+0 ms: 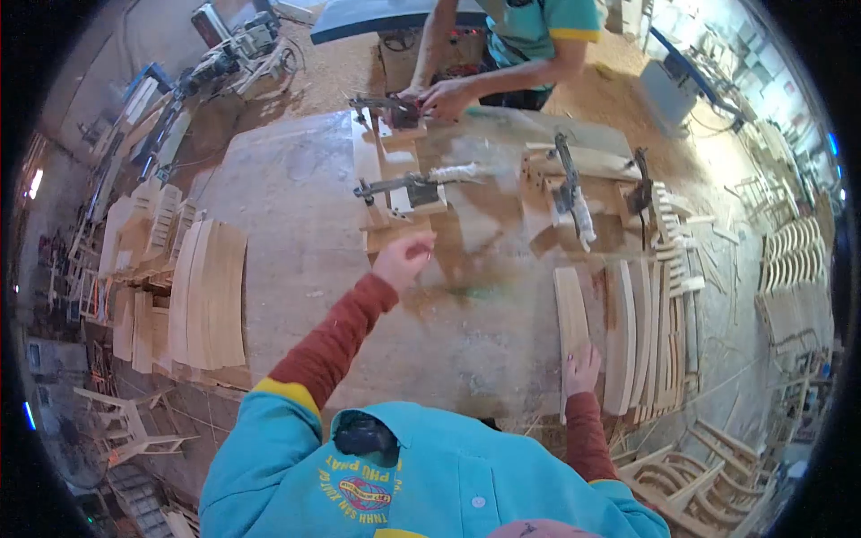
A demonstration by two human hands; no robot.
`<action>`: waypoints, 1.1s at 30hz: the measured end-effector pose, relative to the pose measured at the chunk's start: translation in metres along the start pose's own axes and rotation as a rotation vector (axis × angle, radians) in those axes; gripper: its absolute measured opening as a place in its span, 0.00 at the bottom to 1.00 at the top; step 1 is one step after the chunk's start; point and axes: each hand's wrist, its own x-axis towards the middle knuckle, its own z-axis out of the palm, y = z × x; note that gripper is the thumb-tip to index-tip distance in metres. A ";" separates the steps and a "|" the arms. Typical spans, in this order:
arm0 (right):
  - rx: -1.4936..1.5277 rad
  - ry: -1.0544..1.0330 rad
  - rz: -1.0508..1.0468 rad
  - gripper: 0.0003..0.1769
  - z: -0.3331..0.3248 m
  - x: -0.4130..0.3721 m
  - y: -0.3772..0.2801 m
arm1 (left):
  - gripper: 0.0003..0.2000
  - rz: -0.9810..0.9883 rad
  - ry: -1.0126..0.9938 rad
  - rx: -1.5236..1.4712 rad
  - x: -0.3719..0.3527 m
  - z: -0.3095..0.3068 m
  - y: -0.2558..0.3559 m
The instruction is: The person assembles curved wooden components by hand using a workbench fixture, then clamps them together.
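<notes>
Pale wood, a curved slat (570, 309) lies lower right of centre, its long axis running up the frame from the right hand (582, 368), which rests flat and spread on its near end, while the left hand (404, 258), fingers curled together, touches the clamped block (392, 220) at centre.

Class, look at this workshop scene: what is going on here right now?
A person in a teal shirt stands at a workbench. Their left hand reaches to some clamped wood pieces with its fingers curled; whether it grips anything is unclear. Their right hand rests on the near end of a curved wooden slat, beside a row of similar slats. Across the bench, a co-worker's hands are on another clamp.
</notes>
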 end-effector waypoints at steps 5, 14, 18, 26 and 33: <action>0.059 0.140 0.046 0.35 -0.042 -0.022 -0.040 | 0.18 0.566 0.221 0.683 0.074 0.009 0.020; 0.283 0.133 0.317 0.31 -0.092 -0.106 -0.056 | 0.22 0.139 0.045 1.271 0.208 0.045 0.020; 0.372 0.148 0.440 0.30 -0.081 -0.135 -0.041 | 0.21 -0.030 -0.053 1.153 0.266 0.049 -0.040; 0.851 0.078 0.417 0.26 -0.092 -0.057 -0.103 | 0.24 0.050 0.023 1.215 0.104 0.009 -0.011; 1.043 -0.272 0.003 0.29 -0.067 0.102 -0.244 | 0.17 0.218 -0.310 1.257 -0.106 -0.057 -0.019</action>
